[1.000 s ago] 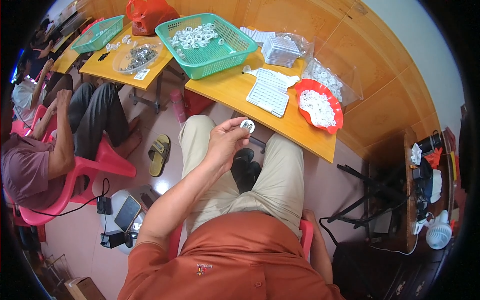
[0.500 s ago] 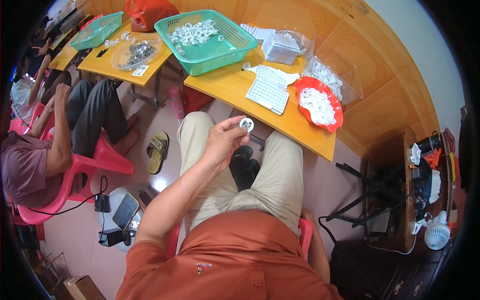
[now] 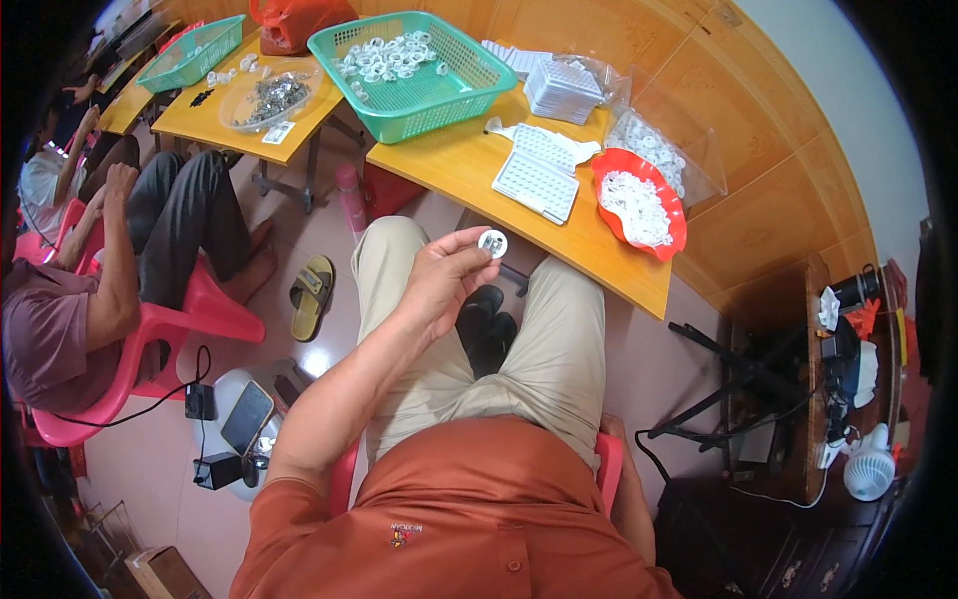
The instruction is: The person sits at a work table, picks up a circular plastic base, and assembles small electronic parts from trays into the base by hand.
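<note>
Above my knees, my left hand [image 3: 445, 283] is closed, pinching a small round white plastic part [image 3: 493, 244] between thumb and fingers. Metal pieces show on the face of that part. My right arm [image 3: 631, 494] hangs beside the pink chair [image 3: 610, 471]; its hand is mostly hidden past my thigh, and the fingers do not show. On the yellow table [image 3: 439, 180] before me lies a white tray with rows of small cells [image 3: 536, 186]. Beside it, a red scalloped dish [image 3: 611, 226] holds many small white pieces.
A green basket [image 3: 399, 122] of white rings stands on the table, near stacked white trays [image 3: 562, 92] and a clear bag of white parts [image 3: 647, 150]. Left, a tub of metal pieces [image 3: 267, 100] sits on another table. A seated person [image 3: 70, 309] is at far left.
My left hand stays in nearly the same place, still pinching the white part. The part's face is turned slightly more toward view. The whole scene has shifted only slightly.
</note>
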A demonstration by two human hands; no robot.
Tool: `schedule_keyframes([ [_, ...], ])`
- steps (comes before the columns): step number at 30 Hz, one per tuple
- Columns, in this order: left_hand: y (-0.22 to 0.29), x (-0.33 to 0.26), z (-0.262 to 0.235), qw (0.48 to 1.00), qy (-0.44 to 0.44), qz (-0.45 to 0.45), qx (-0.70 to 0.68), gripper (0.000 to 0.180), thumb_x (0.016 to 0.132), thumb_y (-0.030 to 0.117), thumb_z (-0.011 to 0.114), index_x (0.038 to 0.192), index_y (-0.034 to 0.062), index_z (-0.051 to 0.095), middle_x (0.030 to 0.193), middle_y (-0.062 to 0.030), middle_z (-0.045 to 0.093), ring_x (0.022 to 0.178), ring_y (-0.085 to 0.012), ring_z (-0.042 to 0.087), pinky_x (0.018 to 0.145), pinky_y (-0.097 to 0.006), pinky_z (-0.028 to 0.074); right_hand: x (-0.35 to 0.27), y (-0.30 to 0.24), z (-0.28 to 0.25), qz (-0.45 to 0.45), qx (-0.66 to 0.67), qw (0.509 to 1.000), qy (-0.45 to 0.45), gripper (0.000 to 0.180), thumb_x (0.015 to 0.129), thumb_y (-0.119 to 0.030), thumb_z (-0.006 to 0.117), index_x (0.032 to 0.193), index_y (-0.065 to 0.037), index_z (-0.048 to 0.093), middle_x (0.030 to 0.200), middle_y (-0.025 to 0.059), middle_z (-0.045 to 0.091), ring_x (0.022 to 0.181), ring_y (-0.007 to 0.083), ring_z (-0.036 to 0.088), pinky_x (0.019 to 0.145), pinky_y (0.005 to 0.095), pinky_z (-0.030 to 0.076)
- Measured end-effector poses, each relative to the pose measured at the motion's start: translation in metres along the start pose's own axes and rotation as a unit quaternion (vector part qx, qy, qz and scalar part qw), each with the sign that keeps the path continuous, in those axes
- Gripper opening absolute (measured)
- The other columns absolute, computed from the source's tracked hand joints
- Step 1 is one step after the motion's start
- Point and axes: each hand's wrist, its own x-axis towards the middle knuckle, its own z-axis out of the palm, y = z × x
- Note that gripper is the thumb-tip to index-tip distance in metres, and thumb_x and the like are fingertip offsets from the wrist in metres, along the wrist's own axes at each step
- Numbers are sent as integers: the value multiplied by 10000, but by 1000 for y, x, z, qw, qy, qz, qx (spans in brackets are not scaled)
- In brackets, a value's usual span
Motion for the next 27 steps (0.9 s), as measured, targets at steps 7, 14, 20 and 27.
schedule_keyframes([
  [7,0,-1,-3,1000,1,-1,-3,235,890,-31,592,1123,-24,613,989,-94,661,801,-128,652,714,-214,579,-1,11,6,-26,-6,1000,16,302,711,-311,618,829,-39,676,700,187,605,669,382,613,576,453,451],
  [14,0,-2,-3,1000,0,-6,-7,239,890,-30,593,1128,-23,613,979,-90,661,786,-124,653,712,-216,580,-3,19,14,-43,14,998,50,239,700,-249,637,812,-41,672,670,177,582,630,385,574,555,458,425],
  [20,-2,0,-3,1000,-3,-8,-4,257,887,-30,600,1143,-13,606,976,-87,663,789,-124,654,706,-213,579,-4,27,18,-44,29,997,56,239,710,-267,626,808,-54,673,687,170,599,645,382,586,552,456,428],
  [27,-3,0,-6,1000,-3,-2,2,268,886,-13,615,1154,-17,601,941,-74,658,761,-107,643,680,-205,563,-3,21,15,-25,26,999,33,265,707,-298,628,815,-60,673,702,169,613,658,378,597,561,455,435],
])
